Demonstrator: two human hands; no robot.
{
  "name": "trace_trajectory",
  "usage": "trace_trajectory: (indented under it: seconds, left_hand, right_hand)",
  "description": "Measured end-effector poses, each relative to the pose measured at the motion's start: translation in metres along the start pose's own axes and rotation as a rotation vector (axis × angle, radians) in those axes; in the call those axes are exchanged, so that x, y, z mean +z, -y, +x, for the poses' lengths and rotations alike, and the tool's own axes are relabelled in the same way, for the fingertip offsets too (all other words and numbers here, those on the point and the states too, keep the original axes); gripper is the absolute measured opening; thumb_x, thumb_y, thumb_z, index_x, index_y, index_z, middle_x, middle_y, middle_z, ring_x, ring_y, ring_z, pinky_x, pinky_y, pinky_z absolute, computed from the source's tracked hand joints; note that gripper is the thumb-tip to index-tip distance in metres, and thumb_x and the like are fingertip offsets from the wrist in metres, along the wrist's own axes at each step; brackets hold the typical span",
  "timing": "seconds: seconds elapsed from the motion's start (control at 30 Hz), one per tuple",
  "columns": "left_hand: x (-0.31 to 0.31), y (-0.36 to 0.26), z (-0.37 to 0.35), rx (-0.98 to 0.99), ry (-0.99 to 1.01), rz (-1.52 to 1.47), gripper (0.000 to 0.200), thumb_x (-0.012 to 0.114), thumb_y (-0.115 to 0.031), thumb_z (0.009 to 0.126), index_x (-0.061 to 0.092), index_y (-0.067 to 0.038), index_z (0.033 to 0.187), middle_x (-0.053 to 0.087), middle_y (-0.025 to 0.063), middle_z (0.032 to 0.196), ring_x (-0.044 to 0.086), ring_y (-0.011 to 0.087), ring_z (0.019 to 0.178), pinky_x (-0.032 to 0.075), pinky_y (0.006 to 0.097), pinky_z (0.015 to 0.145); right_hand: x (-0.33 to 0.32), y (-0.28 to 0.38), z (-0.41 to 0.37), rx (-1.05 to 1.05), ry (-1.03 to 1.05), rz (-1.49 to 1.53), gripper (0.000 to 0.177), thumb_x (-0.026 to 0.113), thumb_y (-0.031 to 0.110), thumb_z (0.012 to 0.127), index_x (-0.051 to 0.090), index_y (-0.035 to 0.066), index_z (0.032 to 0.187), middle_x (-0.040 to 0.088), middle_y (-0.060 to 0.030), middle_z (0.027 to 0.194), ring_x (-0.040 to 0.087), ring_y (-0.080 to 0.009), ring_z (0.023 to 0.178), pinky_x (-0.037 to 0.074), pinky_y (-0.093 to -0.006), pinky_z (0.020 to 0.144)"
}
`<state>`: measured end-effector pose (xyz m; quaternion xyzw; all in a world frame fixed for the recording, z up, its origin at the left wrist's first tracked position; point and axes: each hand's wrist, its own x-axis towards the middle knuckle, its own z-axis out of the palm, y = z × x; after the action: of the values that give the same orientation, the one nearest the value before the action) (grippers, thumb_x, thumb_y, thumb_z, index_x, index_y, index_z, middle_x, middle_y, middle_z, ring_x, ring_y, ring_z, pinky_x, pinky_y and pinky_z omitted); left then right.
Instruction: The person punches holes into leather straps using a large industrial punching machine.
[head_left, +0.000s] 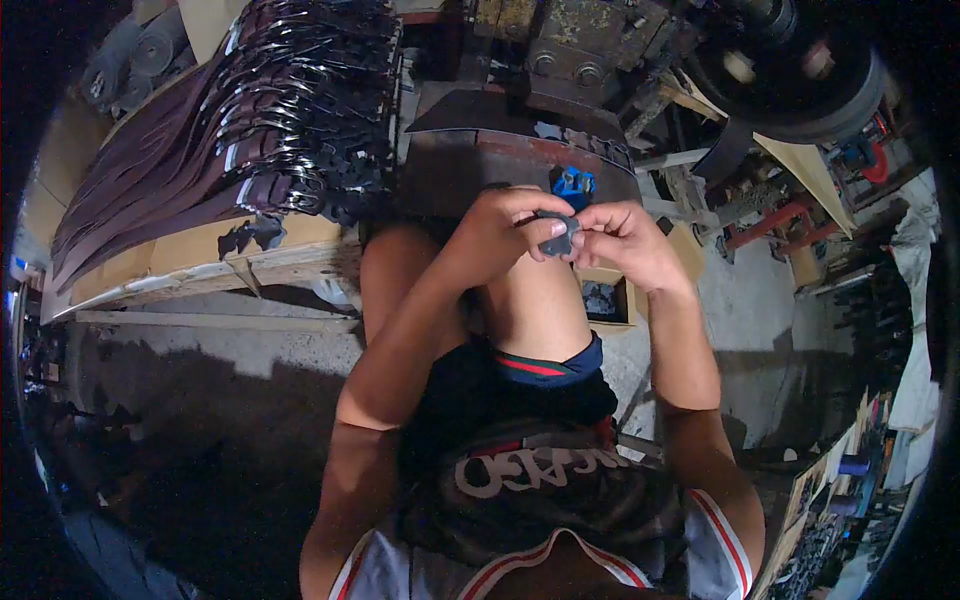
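Dark grey piece [560,238] is clamped by left hand [497,236] and right hand [634,246], fingertips nearly together.

A cardboard-topped table [312,238] carried many dark straps [150,170] laid side by side, their shiny metal buckles [300,178] crowded toward the right. A ragged dark scrap [262,234] lay near its front edge. On the dark bench [440,182] sat a blue object [573,184], with small dark pieces [580,138] farther back.
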<state>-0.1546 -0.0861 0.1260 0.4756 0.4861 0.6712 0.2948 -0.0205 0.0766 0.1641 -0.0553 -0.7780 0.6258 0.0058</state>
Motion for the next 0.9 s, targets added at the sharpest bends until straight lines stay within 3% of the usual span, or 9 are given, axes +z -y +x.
trace_trajectory:
  seconds: [0.2,0.3,0.4,0.5,0.7,0.77,0.8,0.83,0.9]
  left_hand:
    - [0.001,-0.002,-0.001,-0.031,-0.019,-0.068,0.018,0.062,-0.004,0.087,0.065,0.005,0.103,0.065,0.0077,0.085,0.061,0.0121,0.070,0.052,0.0257,0.061]
    - [0.002,-0.006,-0.003,-0.089,-0.012,-0.113,0.016,0.061,-0.004,0.088,0.064,0.003,0.101,0.065,0.0063,0.082,0.060,0.0111,0.068,0.051,0.0251,0.059]
    - [0.004,-0.006,-0.001,-0.146,-0.008,-0.134,0.016,0.062,-0.009,0.088,0.064,0.001,0.100,0.064,0.0052,0.081,0.058,0.0100,0.066,0.049,0.0242,0.057]
    - [0.005,-0.005,0.001,-0.178,-0.003,-0.122,0.018,0.063,-0.013,0.088,0.063,0.000,0.099,0.064,0.0048,0.082,0.056,0.0093,0.064,0.048,0.0236,0.057]
    - [0.004,-0.005,-0.002,-0.165,0.005,-0.137,0.013,0.061,-0.009,0.089,0.062,0.001,0.097,0.062,0.0037,0.079,0.057,0.0089,0.062,0.048,0.0239,0.054]
    - [0.003,-0.022,-0.015,-0.184,0.061,-0.148,0.013,0.061,-0.010,0.089,0.062,0.001,0.097,0.062,0.0036,0.079,0.057,0.0090,0.061,0.047,0.0241,0.054]
    - [-0.001,-0.023,-0.014,-0.155,0.023,-0.132,0.014,0.062,-0.010,0.088,0.062,0.001,0.097,0.062,0.0036,0.079,0.057,0.0092,0.061,0.047,0.0240,0.054]
    - [-0.004,-0.022,-0.013,-0.120,-0.022,-0.118,0.014,0.062,-0.010,0.088,0.062,0.001,0.097,0.062,0.0037,0.079,0.057,0.0093,0.062,0.047,0.0240,0.054]
    - [-0.001,-0.017,-0.021,-0.129,-0.057,-0.122,0.015,0.063,-0.010,0.088,0.062,0.001,0.098,0.062,0.0038,0.080,0.057,0.0096,0.062,0.047,0.0238,0.054]
  right_hand:
    - [0.016,-0.001,-0.006,-0.093,-0.165,-0.099,0.010,0.060,0.009,0.086,0.063,0.000,0.087,0.067,-0.0071,0.075,0.063,-0.0152,0.066,0.050,-0.0285,0.063]
    - [0.022,0.015,-0.014,-0.284,-0.255,-0.672,0.009,0.060,0.009,0.084,0.060,0.000,0.085,0.064,-0.0133,0.075,0.064,-0.0267,0.066,0.051,-0.0345,0.064]
    - [0.026,0.016,-0.013,-0.526,-0.321,-0.843,0.009,0.062,0.008,0.079,0.058,0.000,0.082,0.061,-0.0179,0.076,0.061,-0.0366,0.070,0.050,-0.0405,0.065]
    - [0.026,0.012,-0.010,-0.618,-0.365,-0.914,0.010,0.063,0.007,0.076,0.056,0.001,0.080,0.060,-0.0178,0.076,0.060,-0.0382,0.072,0.050,-0.0436,0.065]
    - [0.025,0.008,-0.007,-0.610,-0.438,-1.003,0.009,0.064,0.007,0.077,0.059,0.000,0.081,0.061,-0.0191,0.076,0.060,-0.0383,0.071,0.050,-0.0430,0.065]
    - [-0.009,-0.001,-0.005,-0.254,-0.730,-0.906,0.012,0.063,0.008,0.080,0.062,-0.001,0.087,0.062,-0.0208,0.076,0.062,-0.0374,0.069,0.050,-0.0412,0.062]
    - [-0.025,-0.009,-0.009,-0.222,-0.815,-0.901,0.015,0.062,0.010,0.083,0.065,0.000,0.094,0.063,-0.0228,0.077,0.063,-0.0354,0.067,0.049,-0.0384,0.060]
    - [-0.027,-0.007,-0.017,-0.146,-0.803,-0.841,0.013,0.060,0.010,0.086,0.064,0.000,0.093,0.063,-0.0177,0.072,0.063,-0.0241,0.063,0.048,-0.0336,0.057]
    - [-0.019,-0.020,-0.028,-0.141,-0.675,-0.606,0.013,0.057,0.010,0.090,0.063,-0.001,0.092,0.063,-0.0085,0.071,0.059,-0.0110,0.066,0.046,-0.0267,0.059]
